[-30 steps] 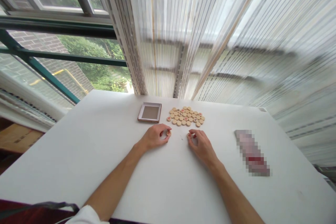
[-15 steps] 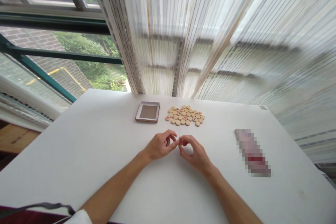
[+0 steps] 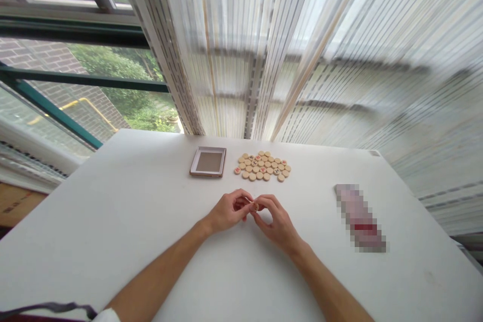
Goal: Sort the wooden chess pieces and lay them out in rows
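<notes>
My left hand [image 3: 231, 210] and my right hand [image 3: 274, 221] meet above the near middle of the white table. Between their fingertips is a small round Chinese chess piece [image 3: 255, 207] with a red mark on its face. The right thumb and fingers pinch it, and the left thumb and fingers close on its left side. Part of the piece is hidden by the fingers. Beyond the hands lies a flat cluster of pale wooden Chinese chess pieces [image 3: 267, 164]. A few show red or black characters; most show plain faces.
A shallow square box part [image 3: 193, 167] with white inner walls sits left of the cluster. On the right of the white table [image 3: 124, 221] lies a pixelated pinkish object [image 3: 358, 216]. A striped curtain [image 3: 241, 80] hangs along the far edge, beside a window at left.
My left fingers have closed in on the piece from the left, and its marked face has turned. The whole view has shifted slightly; the cluster and box look unchanged.
</notes>
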`<state>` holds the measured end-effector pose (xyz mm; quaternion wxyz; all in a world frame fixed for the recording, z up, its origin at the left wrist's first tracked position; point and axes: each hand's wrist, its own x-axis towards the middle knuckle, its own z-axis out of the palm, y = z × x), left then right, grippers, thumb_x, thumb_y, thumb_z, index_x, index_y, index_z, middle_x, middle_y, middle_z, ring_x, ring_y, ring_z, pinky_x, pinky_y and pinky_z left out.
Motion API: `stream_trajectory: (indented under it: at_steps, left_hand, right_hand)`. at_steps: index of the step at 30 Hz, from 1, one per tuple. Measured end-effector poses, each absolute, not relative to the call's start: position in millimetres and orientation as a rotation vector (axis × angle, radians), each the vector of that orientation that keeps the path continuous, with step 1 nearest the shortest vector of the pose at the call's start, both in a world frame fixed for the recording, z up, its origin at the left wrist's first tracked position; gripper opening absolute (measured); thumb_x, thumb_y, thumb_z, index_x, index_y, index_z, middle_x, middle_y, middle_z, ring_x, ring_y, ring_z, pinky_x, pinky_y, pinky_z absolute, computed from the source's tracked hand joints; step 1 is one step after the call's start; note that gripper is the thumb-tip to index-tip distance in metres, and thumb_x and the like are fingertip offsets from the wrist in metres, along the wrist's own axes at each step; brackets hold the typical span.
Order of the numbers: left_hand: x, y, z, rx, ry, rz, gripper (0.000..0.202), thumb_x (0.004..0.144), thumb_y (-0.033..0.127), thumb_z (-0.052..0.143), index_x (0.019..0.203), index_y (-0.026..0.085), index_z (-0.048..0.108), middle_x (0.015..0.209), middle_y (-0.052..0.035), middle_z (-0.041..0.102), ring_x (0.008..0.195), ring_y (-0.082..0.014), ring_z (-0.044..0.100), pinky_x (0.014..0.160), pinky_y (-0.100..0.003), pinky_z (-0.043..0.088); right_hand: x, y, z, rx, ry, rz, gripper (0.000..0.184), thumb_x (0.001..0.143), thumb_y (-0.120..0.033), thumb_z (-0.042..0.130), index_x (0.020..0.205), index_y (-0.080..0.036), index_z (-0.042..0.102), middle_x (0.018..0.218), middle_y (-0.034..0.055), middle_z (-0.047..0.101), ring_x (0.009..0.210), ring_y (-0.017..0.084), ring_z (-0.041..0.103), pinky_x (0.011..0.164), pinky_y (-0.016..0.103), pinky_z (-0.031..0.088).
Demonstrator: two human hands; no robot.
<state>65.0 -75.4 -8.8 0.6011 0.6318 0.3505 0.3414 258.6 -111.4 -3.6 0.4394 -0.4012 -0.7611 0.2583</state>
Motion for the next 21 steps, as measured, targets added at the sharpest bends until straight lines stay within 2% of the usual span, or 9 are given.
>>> stream_trajectory:
  at_steps: [3,8,15,21]
  left_hand:
    - [63.1,-74.4,-7.9,1.491,0.799,0.786,0.031,0.094,0.043,0.062,0.106,0.015,0.057,0.092,-0.0083,0.072,0.061,-0.0102,0.063,0.061,-0.025,0.053]
    - [62.3,-73.7,-8.2,1.549,0.806,0.776,0.031,0.093,0.039,0.063,0.113,0.016,0.055,0.095,-0.0079,0.072,0.064,-0.0116,0.065,0.063,-0.026,0.054]
    - [64.3,-72.9,-8.1,1.619,0.837,0.793,0.033,0.091,0.040,0.064,0.114,0.018,0.055,0.093,-0.0054,0.071,0.064,-0.0106,0.063,0.061,-0.023,0.051]
    - [65.5,-76.1,-6.7,1.730,0.884,0.808,0.028,0.091,0.036,0.063,0.113,0.019,0.058,0.093,-0.0039,0.070,0.067,-0.0104,0.061,0.062,-0.023,0.050]
  right_hand:
    - [258.9,-109.5,-6.5,-1.027,-1.827,0.690,0.023,0.092,-0.015,0.059,0.113,-0.025,0.058,0.102,0.0059,0.062,0.089,0.019,0.064,0.082,0.035,0.058]
    - [259.8,-107.0,-6.2,-1.057,-1.751,0.761,0.022,0.092,-0.019,0.060,0.113,-0.025,0.060,0.102,0.0061,0.064,0.090,0.020,0.065,0.083,0.037,0.059]
    - [258.3,-107.8,-5.4,-1.037,-1.656,0.891,0.023,0.094,-0.024,0.059,0.117,-0.024,0.059,0.104,0.0074,0.067,0.095,0.021,0.068,0.088,0.038,0.059]
    - [260.3,-104.3,-10.0,-1.063,-1.527,1.086,0.025,0.092,-0.032,0.065,0.115,-0.022,0.061,0.105,0.0074,0.070,0.096,0.021,0.070,0.090,0.038,0.059]
